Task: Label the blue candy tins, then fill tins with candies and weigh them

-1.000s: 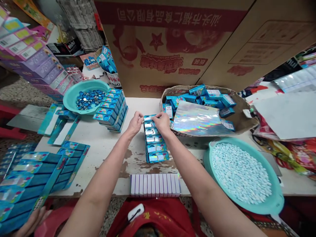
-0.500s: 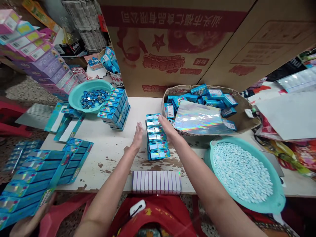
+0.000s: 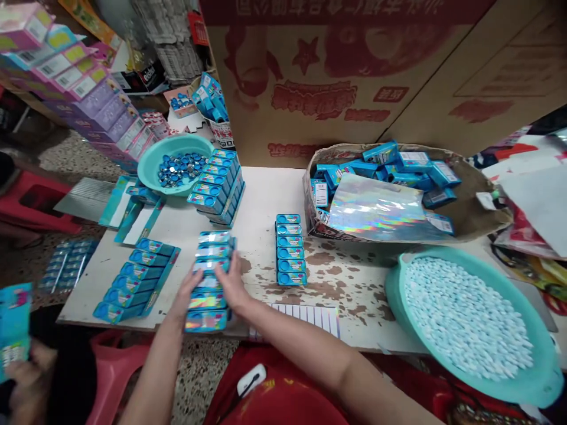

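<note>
My left hand (image 3: 185, 296) and my right hand (image 3: 232, 285) are pressed against the two sides of a row of small blue boxes (image 3: 209, 282), near the table's front edge. Shiny, rainbow-like faces show on top of that row. A second row of blue boxes (image 3: 290, 251) with round recesses stands to the right of my right hand. Under my right forearm, partly hidden, lies a pale striped row of narrow packs (image 3: 316, 319). Left of my left hand, more blue boxes (image 3: 133, 282) stand lined up in a row.
A turquoise basin (image 3: 144, 168) holds blue discs beside a blue box stack (image 3: 217, 189). At right are a cut-down carton (image 3: 476, 233) of loose blue boxes and a tub (image 3: 394, 289) of pale blue candies. At far left, a co-worker's hand (image 3: 29, 375) holds a blue piece.
My hands have left the middle row and moved left, closing on another row of boxes. The co-worker's long row of boxes is gone from the lower left; that hand now holds a blue piece.
</note>
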